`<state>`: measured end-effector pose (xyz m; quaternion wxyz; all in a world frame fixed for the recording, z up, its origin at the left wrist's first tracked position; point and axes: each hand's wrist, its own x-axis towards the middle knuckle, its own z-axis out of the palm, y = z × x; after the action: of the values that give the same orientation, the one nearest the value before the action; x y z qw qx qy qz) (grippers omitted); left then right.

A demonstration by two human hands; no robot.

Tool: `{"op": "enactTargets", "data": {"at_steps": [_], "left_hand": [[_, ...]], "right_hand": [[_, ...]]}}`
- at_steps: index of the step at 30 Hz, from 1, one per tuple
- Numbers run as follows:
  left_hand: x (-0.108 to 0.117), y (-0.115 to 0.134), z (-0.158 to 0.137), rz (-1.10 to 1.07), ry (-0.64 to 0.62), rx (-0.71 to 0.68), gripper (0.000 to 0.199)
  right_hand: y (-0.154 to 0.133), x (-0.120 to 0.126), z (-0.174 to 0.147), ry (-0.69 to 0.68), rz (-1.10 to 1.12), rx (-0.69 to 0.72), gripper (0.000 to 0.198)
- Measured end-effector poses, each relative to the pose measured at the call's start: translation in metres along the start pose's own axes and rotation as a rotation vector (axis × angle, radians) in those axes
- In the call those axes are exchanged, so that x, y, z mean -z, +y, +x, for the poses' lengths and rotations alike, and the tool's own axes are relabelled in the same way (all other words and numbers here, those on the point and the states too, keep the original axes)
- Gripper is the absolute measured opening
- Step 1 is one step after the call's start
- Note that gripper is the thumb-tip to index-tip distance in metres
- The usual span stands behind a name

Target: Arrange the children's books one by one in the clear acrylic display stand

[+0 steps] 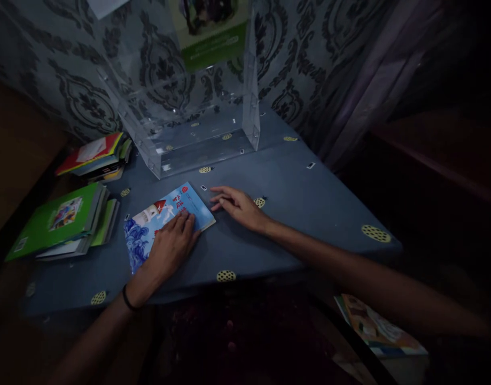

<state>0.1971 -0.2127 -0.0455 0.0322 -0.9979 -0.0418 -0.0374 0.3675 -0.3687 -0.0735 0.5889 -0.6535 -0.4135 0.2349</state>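
A blue book (165, 205) with a lighthouse, waves and red lettering on its cover lies closed on the cloth-covered table (265, 235). My left hand (171, 243) rests flat on the lower part of that cover, fingers stretched out; a dark band circles the wrist. Just right of the book, my right hand (239, 207) hovers at or near the tabletop with its fingers loosely extended and nothing in them. A small gap separates its fingertips from the book's edge.
Behind the book stands a clear acrylic rack (251, 112) holding a green-edged book (213, 48) high up. To the left are a stack of green books (64, 216) and a stack topped by a red and yellow book (93, 149). More books (383, 326) lie low at the right.
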Motion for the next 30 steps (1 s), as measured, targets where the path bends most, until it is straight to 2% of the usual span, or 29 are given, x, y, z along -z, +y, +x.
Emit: {"op": "enactTargets", "data": {"at_steps": [3,10,16,30], "left_hand": [[0.009,0.001,0.000,-0.016,-0.030,0.041,0.033],[0.031,-0.010,0.008,-0.152,-0.078,0.101,0.033],[0.034,-0.011,0.010,-0.173,-0.095,0.125,0.033],[0.039,-0.008,0.009,-0.056,-0.196,0.127,0.029]], "right_hand": [[0.004,-0.002,0.008,0.020,0.001,0.004,0.039],[-0.006,0.001,-0.006,-0.023,-0.092,0.068,0.040],[-0.006,0.001,-0.007,-0.031,-0.132,0.086,0.042],[0.001,0.000,-0.006,0.001,-0.166,0.121,0.040]]}}
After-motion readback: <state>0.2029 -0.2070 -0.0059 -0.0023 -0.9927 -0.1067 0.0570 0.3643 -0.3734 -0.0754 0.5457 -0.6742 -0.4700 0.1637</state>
